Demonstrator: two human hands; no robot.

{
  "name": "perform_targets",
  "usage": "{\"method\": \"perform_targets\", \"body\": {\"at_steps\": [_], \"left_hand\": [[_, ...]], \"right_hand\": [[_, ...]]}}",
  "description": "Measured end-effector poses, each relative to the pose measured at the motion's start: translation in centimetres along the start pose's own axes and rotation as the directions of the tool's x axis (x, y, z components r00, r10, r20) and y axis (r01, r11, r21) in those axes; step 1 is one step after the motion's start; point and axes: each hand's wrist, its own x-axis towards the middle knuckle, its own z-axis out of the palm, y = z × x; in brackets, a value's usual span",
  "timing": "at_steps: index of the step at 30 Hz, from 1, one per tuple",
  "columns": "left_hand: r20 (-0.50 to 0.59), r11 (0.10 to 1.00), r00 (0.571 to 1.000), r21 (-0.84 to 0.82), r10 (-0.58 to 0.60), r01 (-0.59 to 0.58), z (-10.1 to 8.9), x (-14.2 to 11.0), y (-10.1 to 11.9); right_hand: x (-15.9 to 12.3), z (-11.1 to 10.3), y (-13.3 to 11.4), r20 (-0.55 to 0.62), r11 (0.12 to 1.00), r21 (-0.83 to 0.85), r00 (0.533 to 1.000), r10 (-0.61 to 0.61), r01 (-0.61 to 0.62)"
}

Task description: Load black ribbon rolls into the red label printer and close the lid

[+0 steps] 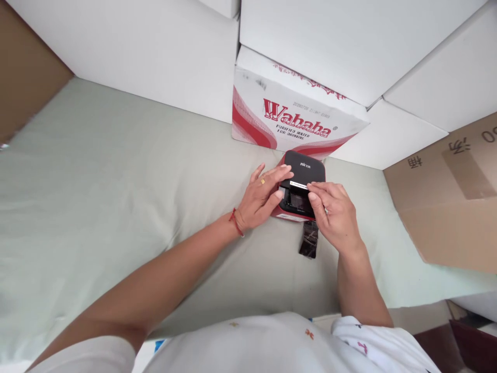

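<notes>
A small red and black device (305, 165), like a label printer, sits on the pale green cloth. Its black top has an open recess (298, 199) at the front, with a white warning strip (297, 185) along the back of that opening. My left hand (264, 194) rests on the device's left side, fingers spread over the top and thumb beside the recess. At the right end of the strip, my right hand (334, 210) is pinched closed; what lies between its fingertips is hidden. A length of shiny black film (309, 241) trails from under the device's front edge onto the cloth.
Behind the device stands a white and red Wahaha water carton (297, 111), against stacked white boxes (163, 57). Brown cardboard boxes stand at the right (450, 207) and far left (31, 67). The green cloth (116, 171) spreads around the device.
</notes>
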Motion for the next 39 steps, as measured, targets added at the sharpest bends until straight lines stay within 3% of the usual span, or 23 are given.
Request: {"method": "perform_targets", "body": {"at_steps": [7, 10, 13, 17, 20, 26, 30, 34, 36, 39], "left_hand": [[-0.032, 1.0, 0.999, -0.002, 0.031, -0.031, -0.3, 0.8, -0.1], [-0.039, 0.999, 0.999, -0.034, 0.014, -0.015, -0.1, 0.9, -0.1], [-0.051, 0.988, 0.998, -0.151, -0.044, 0.036, 0.3, 1.0, -0.6], [-0.119, 0.923, 0.969, -0.351, -0.215, 0.161, 1.2, 1.1, -2.2], [-0.061, 0.861, 0.95, -0.443, -0.306, 0.249, 1.8, 1.0, -3.4], [0.066, 0.796, 0.946, -0.523, -0.319, 0.305, 2.3, 0.5, -3.9], [0.091, 0.781, 0.948, -0.545, -0.307, 0.305, 2.6, 0.3, -4.3], [0.142, 0.739, 0.938, -0.583, -0.316, 0.337, 2.6, 0.2, -4.5], [0.16, 0.708, 0.927, -0.606, -0.339, 0.364, 2.5, 0.3, -4.3], [0.177, 0.669, 0.916, -0.635, -0.36, 0.386, 2.5, 0.4, -4.1]], "right_hand": [[-0.2, -0.3, 0.2, 0.022, 0.998, 0.066, 1.0, 0.001, -0.003], [-1.0, -0.2, -0.5, -0.035, 0.992, 0.127, 0.999, 0.009, -0.004], [-2.5, 0.2, -1.5, -0.115, 0.978, 0.191, 0.992, -0.061, 0.082], [-4.6, 0.8, -2.5, -0.178, 0.972, 0.127, 0.969, -0.174, 0.198], [-5.6, 1.1, -2.5, -0.173, 0.977, 0.073, 0.968, -0.184, 0.199], [-5.7, 0.9, -2.5, -0.148, 0.979, 0.107, 0.976, -0.158, 0.175], [-4.5, -0.6, -2.4, -0.067, 0.977, 0.175, 0.992, -0.112, 0.122], [-1.2, -2.2, -1.3, -0.007, 0.973, 0.229, 1.0, 0.027, -0.024], [1.4, -2.3, -0.5, 0.065, 0.984, 0.149, 0.994, 0.086, -0.095], [5.5, -1.5, 0.0, 0.26, 0.991, -0.085, 0.958, 0.119, -0.1]]}}
